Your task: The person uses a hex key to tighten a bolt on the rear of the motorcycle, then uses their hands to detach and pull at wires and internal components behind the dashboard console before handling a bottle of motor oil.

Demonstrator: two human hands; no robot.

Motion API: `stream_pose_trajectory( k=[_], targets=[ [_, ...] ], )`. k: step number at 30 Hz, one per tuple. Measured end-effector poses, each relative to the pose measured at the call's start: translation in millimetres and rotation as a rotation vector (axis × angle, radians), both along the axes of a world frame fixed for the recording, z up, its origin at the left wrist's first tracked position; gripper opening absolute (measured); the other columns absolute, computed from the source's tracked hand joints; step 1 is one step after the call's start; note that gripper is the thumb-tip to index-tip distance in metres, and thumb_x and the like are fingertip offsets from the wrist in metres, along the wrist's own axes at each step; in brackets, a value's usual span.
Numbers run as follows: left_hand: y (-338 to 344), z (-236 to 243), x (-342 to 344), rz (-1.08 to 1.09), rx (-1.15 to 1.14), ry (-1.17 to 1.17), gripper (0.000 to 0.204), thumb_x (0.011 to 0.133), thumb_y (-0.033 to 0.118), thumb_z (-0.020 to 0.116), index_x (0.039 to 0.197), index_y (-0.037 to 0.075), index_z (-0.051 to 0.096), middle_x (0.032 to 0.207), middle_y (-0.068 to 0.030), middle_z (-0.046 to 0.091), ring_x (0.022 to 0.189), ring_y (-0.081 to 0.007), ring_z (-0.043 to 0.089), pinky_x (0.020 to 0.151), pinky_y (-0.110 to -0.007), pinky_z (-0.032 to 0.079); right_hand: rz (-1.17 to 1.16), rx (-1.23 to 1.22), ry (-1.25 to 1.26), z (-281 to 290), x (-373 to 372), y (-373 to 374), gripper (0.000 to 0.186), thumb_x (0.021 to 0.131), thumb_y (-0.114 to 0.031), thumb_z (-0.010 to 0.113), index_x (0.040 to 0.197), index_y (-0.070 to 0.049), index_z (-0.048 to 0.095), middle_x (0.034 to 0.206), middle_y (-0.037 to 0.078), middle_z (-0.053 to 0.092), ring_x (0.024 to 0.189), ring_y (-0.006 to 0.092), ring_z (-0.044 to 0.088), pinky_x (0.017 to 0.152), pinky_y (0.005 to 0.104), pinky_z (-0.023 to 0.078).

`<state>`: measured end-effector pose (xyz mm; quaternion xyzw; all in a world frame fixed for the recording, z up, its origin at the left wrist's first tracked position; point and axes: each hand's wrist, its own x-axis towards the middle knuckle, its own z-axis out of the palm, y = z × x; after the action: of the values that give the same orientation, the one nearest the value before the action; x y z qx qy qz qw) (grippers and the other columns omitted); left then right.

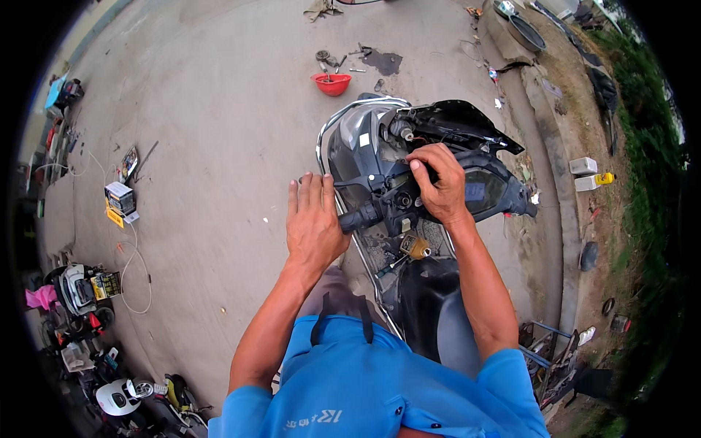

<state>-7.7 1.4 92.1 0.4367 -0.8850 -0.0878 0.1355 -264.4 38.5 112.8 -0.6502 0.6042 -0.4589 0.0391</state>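
Note:
A dark motor scooter [350,157] stands in front of me, its front cover [467,125] loose or raised so that wiring shows at the headstock. My left hand [315,228] is beside the left handlebar grip [361,217], fingers stretched out together and pointing away from me. My right hand [439,182] is over the middle of the handlebar, next to the dash display [478,188]. Its fingers are curled in with the thumb near the index finger. Whatever they pinch, if anything, is hidden. Below the handlebar, a tan container [415,247] and a screwdriver [391,268] lie on the footboard.
A red bowl [332,85] with tools around it sits on the concrete ahead, near a dark stain [382,61]. At left lie a boxed item [120,198] and a hose [150,281]; several scooters [120,398] stand lower left. A kerb [548,160] runs along the right.

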Motion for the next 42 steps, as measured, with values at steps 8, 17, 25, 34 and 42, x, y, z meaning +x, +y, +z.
stream_pose_trajectory(
  k=[8,17,25,34,42],
  targets=[
    [2.2,4.9,-1.2,0.004,0.054,-0.009,0.094,0.066,0.024,0.091,0.146,-0.004,0.05,0.143,-0.0235,0.056,0.142,-0.0401,0.048,0.127,-0.055,0.027,0.006,-0.017,-0.011,0.7,-3.8,2.1,0.005,0.086,0.002,0.071,0.091,0.0,0.071,0.089,0.013,0.071,0.086,0.0315,0.068,0.079,0.0396,0.054],
    [1.5,0.8,0.5,0.015,0.061,0.032,0.097,0.06,0.023,0.094,0.143,-0.004,0.052,0.136,-0.0218,0.058,0.137,-0.0394,0.052,0.126,-0.055,0.03,0.009,-0.001,-0.024,-0.1,-4.7,0.9,0.007,0.084,0.003,0.07,0.09,0.0,0.071,0.089,0.012,0.071,0.085,0.0304,0.068,0.079,0.0392,0.054],
    [-0.7,5.1,-0.3,-0.006,0.107,0.075,0.077,0.063,0.016,0.086,0.132,-0.005,0.058,0.115,-0.0181,0.061,0.117,-0.0364,0.06,0.122,-0.055,0.036,0.004,-0.009,-0.038,-0.6,-5.1,0.6,0.006,0.083,0.003,0.07,0.089,0.0,0.072,0.087,0.012,0.071,0.084,0.029,0.068,0.078,0.0384,0.054],
    [2.1,-8.2,10.1,-0.121,0.067,0.131,0.047,0.067,0.008,0.078,0.112,-0.003,0.066,0.093,-0.0151,0.063,0.091,-0.0338,0.066,0.107,-0.051,0.053,-0.005,0.005,-0.037,0.1,-4.9,0.6,0.006,0.082,0.003,0.07,0.087,0.0,0.071,0.086,0.012,0.071,0.083,0.0294,0.068,0.077,0.0385,0.054],
    [2.4,2.5,0.3,0.011,0.127,-0.029,0.109,0.061,0.027,0.094,0.153,-0.002,0.043,0.156,-0.019,0.048,0.154,-0.0391,0.036,0.129,-0.057,0.021,-0.001,-0.002,-0.018,0.3,-4.2,-0.4,0.005,0.082,0.002,0.07,0.087,0.0,0.071,0.085,0.012,0.071,0.083,0.0298,0.068,0.077,0.0388,0.054]
  ],
)
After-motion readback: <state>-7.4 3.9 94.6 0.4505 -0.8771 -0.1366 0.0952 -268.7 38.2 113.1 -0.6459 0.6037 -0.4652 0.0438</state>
